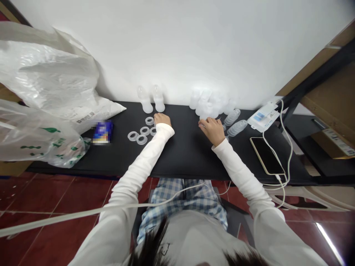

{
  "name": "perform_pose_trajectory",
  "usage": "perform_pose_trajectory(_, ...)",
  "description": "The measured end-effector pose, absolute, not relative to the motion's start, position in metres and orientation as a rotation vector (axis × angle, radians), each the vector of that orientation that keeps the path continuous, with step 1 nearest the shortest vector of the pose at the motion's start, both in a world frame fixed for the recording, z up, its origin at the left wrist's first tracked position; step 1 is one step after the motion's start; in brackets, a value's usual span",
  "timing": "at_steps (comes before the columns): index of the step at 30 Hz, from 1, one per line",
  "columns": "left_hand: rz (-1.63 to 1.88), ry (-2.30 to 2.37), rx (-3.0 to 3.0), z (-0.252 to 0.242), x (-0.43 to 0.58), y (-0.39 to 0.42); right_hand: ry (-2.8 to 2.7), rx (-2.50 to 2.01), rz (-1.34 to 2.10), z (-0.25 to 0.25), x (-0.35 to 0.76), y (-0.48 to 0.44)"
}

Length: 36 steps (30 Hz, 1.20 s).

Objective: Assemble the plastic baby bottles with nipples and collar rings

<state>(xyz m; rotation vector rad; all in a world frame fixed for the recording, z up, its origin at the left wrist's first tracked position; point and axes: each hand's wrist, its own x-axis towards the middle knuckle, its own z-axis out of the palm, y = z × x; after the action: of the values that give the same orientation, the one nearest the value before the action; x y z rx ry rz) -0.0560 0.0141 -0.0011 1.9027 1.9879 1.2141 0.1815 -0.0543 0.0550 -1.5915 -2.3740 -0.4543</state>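
Note:
My left hand (163, 119) rests on the black table with its fingers curled, beside several translucent white rings (133, 136). Whatever it may hold is hidden. Just behind it stand two small bottles with domed tops (158, 99), cloudy white. My right hand (212, 130) is in front of a cluster of translucent white bottles (204, 105) against the wall, its fingers bent downward. Something pale shows by its fingertips, too small to name. To its right lie stacks of clear dome-shaped caps (237, 128), nested in rows.
On the left are a large white plastic bag (50, 74), a clear bag with green print (55, 142) and a blue packet (102, 132). At the right lie a phone (267, 156) on a cable and a white plastic case (263, 116). A pale cable (91, 211) crosses my lap.

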Motion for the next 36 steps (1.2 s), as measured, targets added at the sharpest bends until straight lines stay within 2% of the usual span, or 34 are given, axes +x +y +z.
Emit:
perform_pose_trajectory(3,0.878,2.157,1.979,0.007,-0.035,0.004,-2.297,-1.538,-0.272,0.056,0.174,-0.050)
perform_pose_trajectory(6,0.679,1.945,2.202,0.013,-0.010,-0.003,-2.198,-1.438,-0.022,0.056,0.171,-0.042)
perform_pose_trajectory(10,0.903,1.664,2.114,0.010,0.004,-0.004,-1.948,-1.233,0.237,0.051,0.174,-0.032)
perform_pose_trajectory(14,1.262,1.424,1.361,0.007,0.001,0.001,-1.624,-1.094,0.525,0.040,0.175,-0.026)
perform_pose_trajectory(17,1.271,1.121,0.866,0.012,0.003,-0.001,-1.523,-1.001,0.716,0.032,0.170,-0.025)
perform_pose_trajectory(20,1.250,0.904,0.813,0.020,0.009,-0.012,-1.549,-1.009,0.713,0.029,0.165,-0.027)
perform_pose_trajectory(28,1.168,0.716,1.018,0.022,0.015,-0.027,-1.586,-1.092,0.311,0.029,0.163,-0.032)
perform_pose_trajectory(36,1.364,0.852,1.214,0.012,0.018,-0.028,-1.637,-1.092,0.518,0.024,0.158,-0.034)
